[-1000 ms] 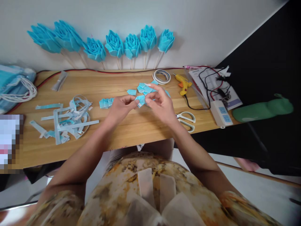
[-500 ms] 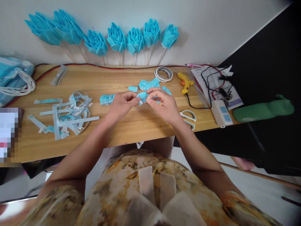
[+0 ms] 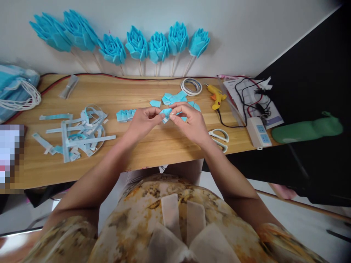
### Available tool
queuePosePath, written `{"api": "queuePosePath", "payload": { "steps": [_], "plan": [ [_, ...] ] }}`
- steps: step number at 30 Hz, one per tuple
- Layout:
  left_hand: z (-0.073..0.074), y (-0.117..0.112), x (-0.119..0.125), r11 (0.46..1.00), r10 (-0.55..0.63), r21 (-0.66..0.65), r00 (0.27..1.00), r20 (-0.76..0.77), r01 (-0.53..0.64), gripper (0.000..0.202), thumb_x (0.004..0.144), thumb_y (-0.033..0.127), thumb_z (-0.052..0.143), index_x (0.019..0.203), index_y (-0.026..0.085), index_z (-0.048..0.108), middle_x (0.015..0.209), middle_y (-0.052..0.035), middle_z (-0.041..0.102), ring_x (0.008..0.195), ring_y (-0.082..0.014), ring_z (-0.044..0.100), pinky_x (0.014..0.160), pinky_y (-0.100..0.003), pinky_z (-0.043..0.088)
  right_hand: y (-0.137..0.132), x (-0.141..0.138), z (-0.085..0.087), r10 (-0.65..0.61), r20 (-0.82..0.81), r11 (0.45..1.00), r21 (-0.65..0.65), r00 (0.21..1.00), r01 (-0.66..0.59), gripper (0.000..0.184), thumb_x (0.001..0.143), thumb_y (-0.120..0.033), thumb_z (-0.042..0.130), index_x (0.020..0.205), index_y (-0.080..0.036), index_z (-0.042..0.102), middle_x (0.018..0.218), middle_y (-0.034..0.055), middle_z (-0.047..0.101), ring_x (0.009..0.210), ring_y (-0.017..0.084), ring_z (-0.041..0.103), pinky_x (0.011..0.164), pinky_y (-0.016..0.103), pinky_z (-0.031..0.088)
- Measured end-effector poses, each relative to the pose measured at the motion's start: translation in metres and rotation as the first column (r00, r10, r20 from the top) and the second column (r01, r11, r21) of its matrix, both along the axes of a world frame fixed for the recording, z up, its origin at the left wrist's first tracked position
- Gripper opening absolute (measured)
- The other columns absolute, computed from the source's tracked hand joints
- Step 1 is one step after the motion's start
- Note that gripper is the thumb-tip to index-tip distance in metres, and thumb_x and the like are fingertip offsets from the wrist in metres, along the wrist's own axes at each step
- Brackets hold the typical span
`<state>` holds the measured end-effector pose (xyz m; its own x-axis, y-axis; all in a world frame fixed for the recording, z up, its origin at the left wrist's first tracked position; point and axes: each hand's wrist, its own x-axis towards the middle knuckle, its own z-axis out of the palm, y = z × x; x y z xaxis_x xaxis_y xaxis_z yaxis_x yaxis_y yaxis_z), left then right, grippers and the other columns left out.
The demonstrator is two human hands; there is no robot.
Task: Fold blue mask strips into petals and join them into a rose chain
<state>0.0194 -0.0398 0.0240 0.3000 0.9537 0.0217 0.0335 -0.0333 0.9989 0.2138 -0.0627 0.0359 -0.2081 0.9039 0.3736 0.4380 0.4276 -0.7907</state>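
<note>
Between my two hands is a small folded blue fabric petal, white along its lower edge. My left hand pinches its left side between thumb and forefinger. On its right side, my right hand also pinches it, thumb and fingertips close together. A row of folded blue petals lies just left of my left hand. Behind my hands are more loose blue pieces and a single flat petal. White-handled scissors lie beside my right wrist, their blades hidden.
Several blue fabric flowers on sticks lean against the wall. Tape rolls, a yellow glue gun, a power strip and a green bottle are on the right. Pale strip scraps lie left, near a plastic bag.
My right fingertips have shifted very slightly left on the petal. The view has moved a touch; otherwise both hands keep their place.
</note>
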Motion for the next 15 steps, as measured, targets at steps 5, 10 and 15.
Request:
{"api": "queuePosePath", "payload": {
  "steps": [5, 10, 15],
  "plan": [
    [-0.0006, 0.0000, -0.0004, 1.000, -0.006, 0.009, 1.000, 0.002, 0.006, 0.024, 0.079, 0.038, 0.073, 0.067, 0.019, 0.065, 0.068, 0.0009, 0.061, 0.063, -0.0116, 0.051, 0.064, -0.028, 0.042, 0.0006, 0.0002, 0.0000, 0.013, 0.002, 1.000, -0.002, 1.000, -0.013, 0.010, 0.093, -0.033, 0.066, 0.088, -0.025, 0.068, 0.115, 0.0045, 0.075, 0.114, 0.021, 0.067, 0.090, 0.038, 0.057],
    [0.0021, -0.0007, -0.0016, 1.000, -0.024, 0.012, 1.000, -0.007, 0.024, 0.024, 0.080, 0.037, 0.074, 0.066, 0.019, 0.066, 0.065, 0.0011, 0.060, 0.062, -0.0117, 0.050, 0.062, -0.027, 0.040, 0.0006, 0.0018, 0.0033, 0.045, 0.090, 0.997, 0.051, 0.995, -0.050, 0.008, 0.094, -0.031, 0.065, 0.088, -0.025, 0.067, 0.118, 0.0051, 0.074, 0.114, 0.022, 0.067, 0.098, 0.043, 0.054],
    [0.0056, -0.0025, -0.0012, 0.999, -0.042, 0.000, 0.999, -0.017, 0.042, 0.025, 0.080, 0.040, 0.074, 0.067, 0.019, 0.068, 0.066, 0.0008, 0.060, 0.063, -0.0121, 0.050, 0.062, -0.027, 0.039, 0.0023, 0.0023, 0.0021, 0.048, 0.146, 0.993, 0.095, 0.988, -0.063, 0.005, 0.094, -0.028, 0.064, 0.090, -0.026, 0.067, 0.119, 0.0046, 0.074, 0.114, 0.022, 0.067, 0.100, 0.044, 0.052]
  ]
}}
